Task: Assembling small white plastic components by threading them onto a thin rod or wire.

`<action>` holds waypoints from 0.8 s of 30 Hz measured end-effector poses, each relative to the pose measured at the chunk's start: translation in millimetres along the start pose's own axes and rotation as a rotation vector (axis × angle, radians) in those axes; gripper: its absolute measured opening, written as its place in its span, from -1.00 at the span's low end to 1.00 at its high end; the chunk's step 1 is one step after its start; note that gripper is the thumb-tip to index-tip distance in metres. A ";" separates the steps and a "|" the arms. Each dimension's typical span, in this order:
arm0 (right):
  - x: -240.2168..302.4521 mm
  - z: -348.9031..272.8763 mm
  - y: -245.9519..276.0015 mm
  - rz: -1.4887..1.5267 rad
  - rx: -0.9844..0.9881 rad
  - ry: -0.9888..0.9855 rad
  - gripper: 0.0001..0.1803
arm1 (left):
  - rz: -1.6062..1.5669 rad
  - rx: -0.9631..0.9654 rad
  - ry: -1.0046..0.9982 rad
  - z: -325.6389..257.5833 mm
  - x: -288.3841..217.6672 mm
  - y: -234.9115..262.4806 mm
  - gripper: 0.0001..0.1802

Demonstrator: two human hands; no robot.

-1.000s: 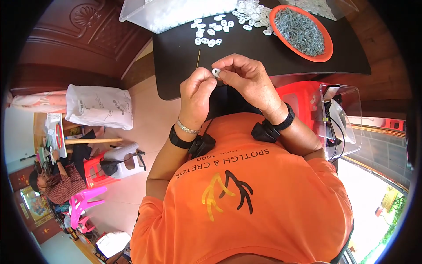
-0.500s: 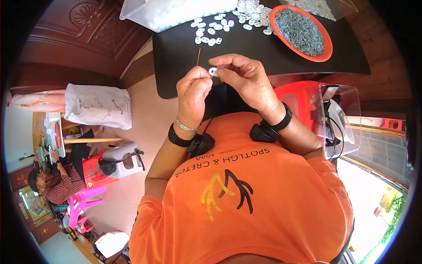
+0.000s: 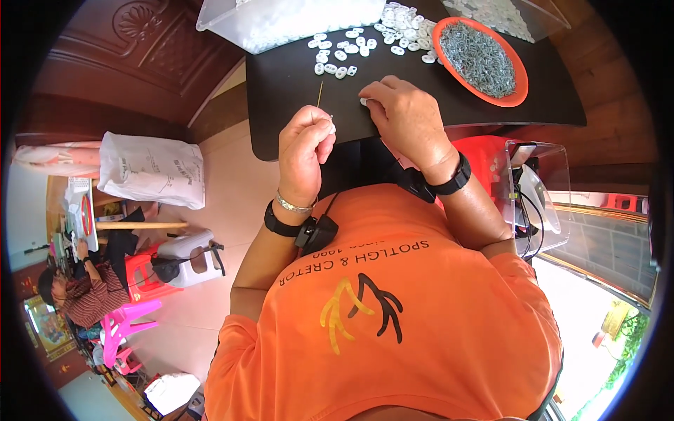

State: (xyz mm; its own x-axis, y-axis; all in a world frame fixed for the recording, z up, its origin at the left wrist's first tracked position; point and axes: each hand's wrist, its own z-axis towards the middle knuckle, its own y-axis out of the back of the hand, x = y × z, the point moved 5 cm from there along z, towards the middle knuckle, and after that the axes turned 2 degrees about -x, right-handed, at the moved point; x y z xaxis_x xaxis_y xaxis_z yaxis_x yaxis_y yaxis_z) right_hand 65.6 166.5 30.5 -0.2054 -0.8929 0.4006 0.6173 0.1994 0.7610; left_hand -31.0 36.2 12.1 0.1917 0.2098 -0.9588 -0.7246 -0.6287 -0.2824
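My left hand [image 3: 303,144] is closed around a thin brass-coloured rod [image 3: 320,94], whose free end points away over the dark table. A bit of white shows at its thumb tip, too small to make out. To the right, my right hand [image 3: 408,119] pinches a small white plastic piece [image 3: 364,102] between thumb and fingers, just above the tabletop. The two hands are apart. Beyond them lie several loose white oval pieces with holes [image 3: 340,72], and a bigger heap of them [image 3: 407,28] is farther back.
An orange bowl [image 3: 523,88] full of small grey metal pins or screws stands at the table's right. Behind is a clear bin [image 3: 256,38] of white pieces. A clear plastic box [image 3: 562,168] with cables sits beside my right arm. At far left, another person [image 3: 91,295] sits.
My right hand has moved away from the left, forward and to the right, with a white piece at its fingertips. The left hand stays nearly in place with the rod.
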 end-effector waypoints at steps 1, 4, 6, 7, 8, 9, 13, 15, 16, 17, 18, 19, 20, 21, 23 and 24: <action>-0.5 1.0 2.0 -0.012 -0.039 0.011 -0.88 | 0.002 0.018 0.004 -0.2 -0.1 -1.0 -0.86; 3.7 4.9 9.9 0.145 -0.002 -0.047 -0.84 | -0.003 0.035 0.011 -0.3 -1.0 0.8 -0.84; 5.8 3.4 10.1 0.309 0.070 -0.124 -0.82 | 0.009 0.048 0.032 0.2 -1.3 0.4 -0.83; 8.0 2.0 3.5 0.732 0.156 -0.210 -0.82 | 0.023 0.061 0.052 0.1 -0.5 -0.1 -0.82; 12.3 0.4 -2.8 1.154 0.241 -0.294 -0.81 | 0.022 0.061 0.053 0.6 0.5 0.3 -0.82; 14.8 0.0 -2.3 1.153 0.241 -0.296 -0.81 | 0.023 0.088 0.060 0.8 2.5 -0.5 -0.82; 22.5 -1.9 -2.7 1.031 0.276 -0.257 -0.82 | 0.016 0.150 0.064 1.6 6.3 0.1 -0.80; 20.0 -3.5 -5.6 1.066 0.259 -0.260 -0.84 | 0.022 0.155 0.080 1.6 4.7 -0.3 -0.80; 20.0 -4.8 -7.2 1.067 0.259 -0.261 -0.84 | 0.028 0.162 0.093 1.4 4.5 -0.6 -0.80; 19.1 -5.4 -8.1 1.062 0.241 -0.271 -0.85 | 0.029 0.162 0.094 1.5 4.3 -0.2 -0.80; 18.3 -5.6 -8.2 1.056 0.222 -0.281 -0.87 | 0.038 0.161 0.093 1.6 4.1 0.3 -0.80; 18.4 -5.5 -8.2 1.056 0.221 -0.282 -0.87 | 0.048 0.161 0.093 1.7 4.0 0.4 -0.81; 17.8 -5.5 -8.2 1.029 0.213 -0.290 -0.88 | 0.048 0.161 0.093 1.5 5.2 0.5 -0.81; 17.0 -5.4 -8.0 1.002 0.203 -0.297 -0.89 | 0.028 0.163 0.085 1.2 6.7 0.8 -0.82; 17.3 -6.0 -6.9 1.012 0.198 -0.301 -0.89 | 0.008 0.165 0.079 0.6 7.7 -0.3 -0.83; 17.5 -6.4 -6.2 1.022 0.193 -0.304 -0.90 | 0.013 0.154 0.066 0.1 7.4 -1.1 -0.84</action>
State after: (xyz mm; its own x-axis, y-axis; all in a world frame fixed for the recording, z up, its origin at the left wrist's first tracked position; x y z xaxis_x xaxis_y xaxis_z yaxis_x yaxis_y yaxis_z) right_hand 63.0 147.1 29.6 0.1422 -0.1358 0.9805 0.4790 0.8763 0.0520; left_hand -28.8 38.5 5.3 0.2214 0.1494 -0.9637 -0.8194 -0.5074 -0.2669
